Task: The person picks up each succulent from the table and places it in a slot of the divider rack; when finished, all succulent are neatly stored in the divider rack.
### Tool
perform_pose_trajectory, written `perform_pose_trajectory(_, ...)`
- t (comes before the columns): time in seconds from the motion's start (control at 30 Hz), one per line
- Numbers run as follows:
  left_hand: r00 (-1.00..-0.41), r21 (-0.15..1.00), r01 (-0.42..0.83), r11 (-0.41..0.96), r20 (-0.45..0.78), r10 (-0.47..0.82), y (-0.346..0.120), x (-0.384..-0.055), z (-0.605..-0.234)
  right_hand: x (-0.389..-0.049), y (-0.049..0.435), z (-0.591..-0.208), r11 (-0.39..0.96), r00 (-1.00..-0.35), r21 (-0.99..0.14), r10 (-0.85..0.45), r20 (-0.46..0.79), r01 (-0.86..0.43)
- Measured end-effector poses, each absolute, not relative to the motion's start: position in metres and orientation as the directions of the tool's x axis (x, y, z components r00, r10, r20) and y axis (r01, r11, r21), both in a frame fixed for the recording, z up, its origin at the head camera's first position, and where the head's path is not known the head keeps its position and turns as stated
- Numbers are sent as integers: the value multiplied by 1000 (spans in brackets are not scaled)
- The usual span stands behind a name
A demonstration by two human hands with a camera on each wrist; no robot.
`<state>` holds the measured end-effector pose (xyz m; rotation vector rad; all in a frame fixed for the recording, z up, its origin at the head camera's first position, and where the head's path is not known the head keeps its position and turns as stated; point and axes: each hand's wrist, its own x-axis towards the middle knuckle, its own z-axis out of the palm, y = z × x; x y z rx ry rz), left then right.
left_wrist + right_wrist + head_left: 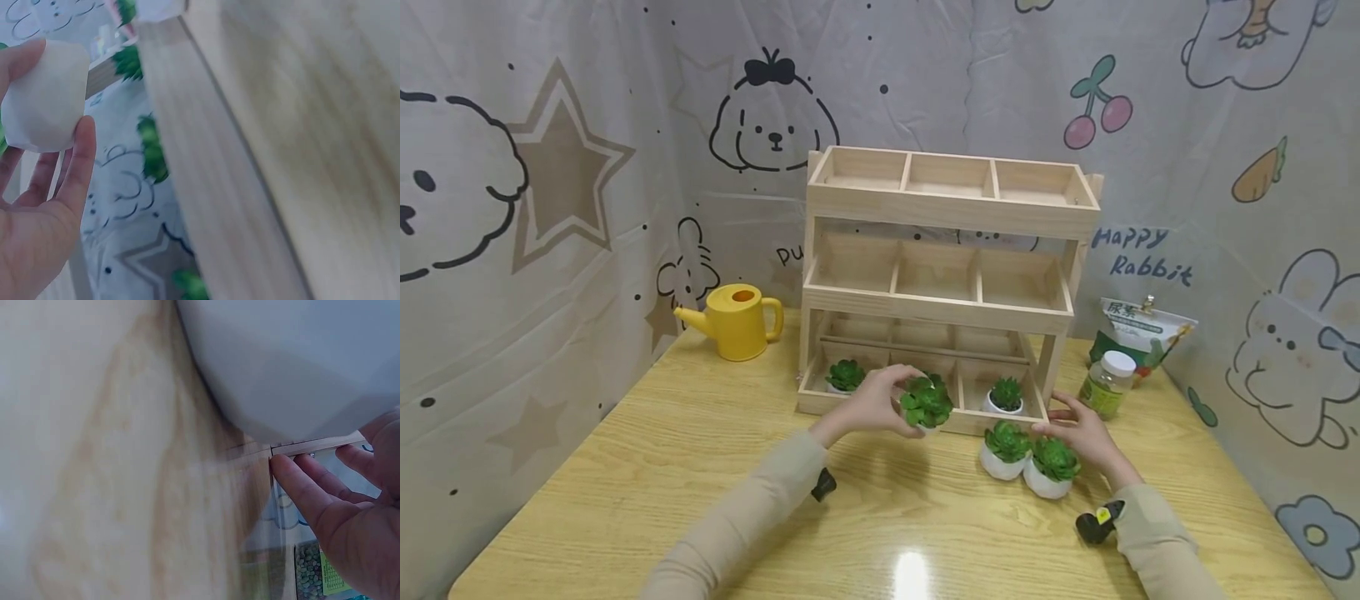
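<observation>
My left hand [883,402] holds a small potted succulent [927,403] in front of the bottom tray of a wooden shelf [936,308]. In the left wrist view its white pot [53,94] is between thumb and fingers. Potted succulents stand in the tray's left compartment [845,375] and right compartment [1005,395]; green leaves show behind the held plant at the middle one. My right hand [1084,433] touches the tray's right front corner with extended fingers [306,487]. Beside it on the table are two more potted succulents, one left [1006,450] and one right [1051,468].
On the table's left side stands a yellow watering can [741,323]. A white-lidded jar [1107,385] and a clipped bag [1138,333] are behind my right hand. The shelf's top tier [951,177] and middle tier [936,268] each have three compartments. Printed curtains surround the table.
</observation>
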<state>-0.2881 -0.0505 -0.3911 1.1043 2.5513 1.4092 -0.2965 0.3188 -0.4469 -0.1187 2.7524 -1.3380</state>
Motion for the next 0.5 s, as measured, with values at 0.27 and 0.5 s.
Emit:
perform_pose_trajectory(0.27,-767,711,617,337,447,461,-68,-296,-370,-297,319,-447,610,-994,-792,-108,-33,-40)
perform_pose_trajectory(0.5,-778,668,628,400,525,344,-77,-298,-354,-297,320,-447,602,-994,-797,-110,-26,-46)
